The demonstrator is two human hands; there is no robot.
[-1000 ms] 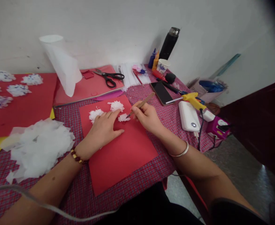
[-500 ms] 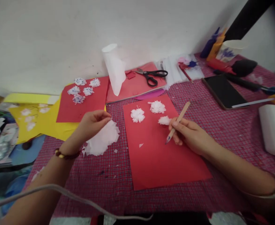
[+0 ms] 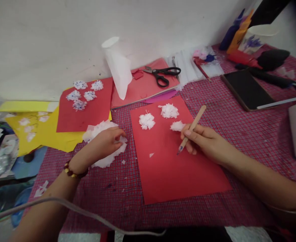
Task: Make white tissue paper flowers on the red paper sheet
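Note:
My right hand grips a wooden craft stick like a pen. The stick's lower tip is stained dark and points down at a red sheet. Fluffy white paper clusters sit on the sheet's upper part, one partly hidden by my right fingers. A small white scrap lies on the sheet. To the left, my left hand hangs over a pile of white tissue pieces, fingers curled and thumb apart from the forefinger. No paper shows between them.
Scissors lie on a pink-red folder beside a white paper cone. Another red sheet carries blue-speckled clusters. A phone, paint bottles and a cup stand right. A cable crosses in front.
My left hand has shifted a little right and down over the tissue pile, its thumb and forefinger parting. My right hand keeps the stick in almost the same place. The view has shifted slightly.

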